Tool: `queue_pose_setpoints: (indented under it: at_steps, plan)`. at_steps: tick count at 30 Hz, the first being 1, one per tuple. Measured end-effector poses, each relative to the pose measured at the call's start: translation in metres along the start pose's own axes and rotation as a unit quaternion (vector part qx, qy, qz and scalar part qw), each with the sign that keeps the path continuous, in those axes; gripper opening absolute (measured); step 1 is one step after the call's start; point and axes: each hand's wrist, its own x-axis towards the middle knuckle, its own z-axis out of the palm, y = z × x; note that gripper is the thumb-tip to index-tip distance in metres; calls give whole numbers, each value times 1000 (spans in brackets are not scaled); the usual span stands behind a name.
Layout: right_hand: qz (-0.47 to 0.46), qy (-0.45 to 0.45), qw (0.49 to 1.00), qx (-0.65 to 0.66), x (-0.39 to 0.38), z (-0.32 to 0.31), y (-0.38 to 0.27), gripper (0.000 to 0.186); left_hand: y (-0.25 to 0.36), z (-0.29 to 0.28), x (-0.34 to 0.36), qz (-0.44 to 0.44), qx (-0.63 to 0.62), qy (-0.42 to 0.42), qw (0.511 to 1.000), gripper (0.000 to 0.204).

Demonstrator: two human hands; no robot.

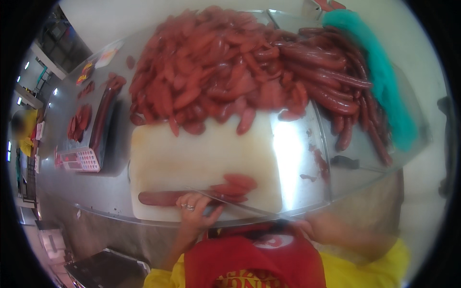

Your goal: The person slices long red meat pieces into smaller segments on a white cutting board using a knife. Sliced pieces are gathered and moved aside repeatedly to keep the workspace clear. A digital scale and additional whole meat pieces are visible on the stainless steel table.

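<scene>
Left hand (194,207) pins a sausage (161,198) on the cutting board (192,153); right hand (307,225) grips a knife (225,200)

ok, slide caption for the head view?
Left hand steadies a sausage on a white cutting board before a sausage heap.

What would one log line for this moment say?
left hand: pinning sausage | right hand: holding knife, slicing | white cutting board | cut pieces | sausage pile behind
</scene>
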Motion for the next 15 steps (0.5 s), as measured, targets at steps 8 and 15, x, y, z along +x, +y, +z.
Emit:
queue_pose_setpoints:
  at_steps: [8, 15]
  plan:
    - [-111, 93, 989, 36, 126, 33, -82, 63, 1, 0, 3, -2, -7, 16, 1000, 39]
    - [-12, 19, 1000, -13, 28, 1, -38, 61, -4, -8, -11, -21, 43, 36, 998, 38]
